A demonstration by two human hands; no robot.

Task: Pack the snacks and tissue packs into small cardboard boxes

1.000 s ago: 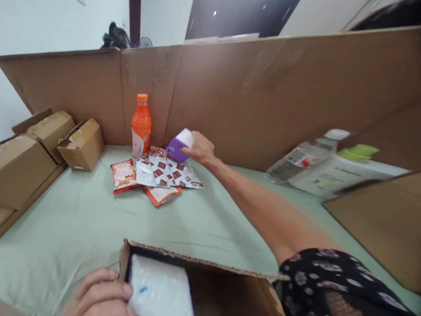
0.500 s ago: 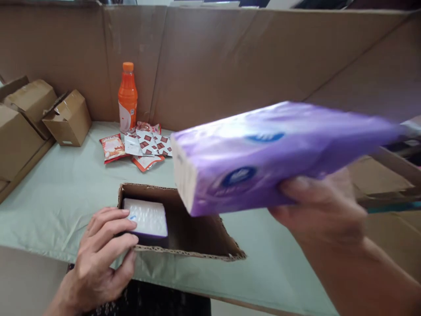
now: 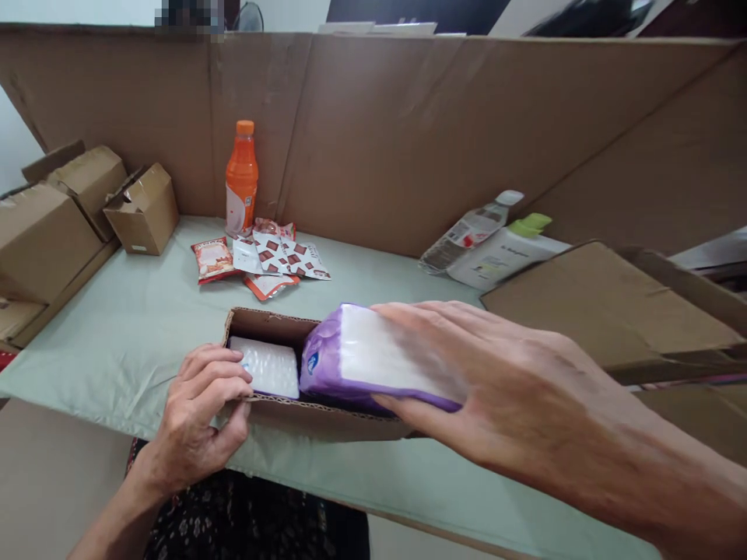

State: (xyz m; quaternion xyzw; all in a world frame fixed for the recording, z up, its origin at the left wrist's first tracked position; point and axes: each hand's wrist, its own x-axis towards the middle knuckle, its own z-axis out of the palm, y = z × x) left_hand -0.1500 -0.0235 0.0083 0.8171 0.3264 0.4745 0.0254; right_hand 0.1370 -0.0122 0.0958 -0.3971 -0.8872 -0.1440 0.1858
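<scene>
With the white pack (image 3: 269, 369) inside, the left hand (image 3: 204, 404) pinches the box (image 3: 327, 424) and the right hand (image 3: 490, 377) clasps the purple pack (image 3: 373, 354), not fully seated.

Plenty of print, no words legible.
Clockwise from the view's centre: dark lettering on the green-capped white bottle (image 3: 496, 255) at 3 o'clock; a blue oval logo (image 3: 313, 362) on the purple tissue pack (image 3: 373, 350) at 7 to 8; blurred letters on the red snack bag (image 3: 212, 260) at 9; a code-like square on the orange drink bottle (image 3: 240, 183) at 10.
</scene>
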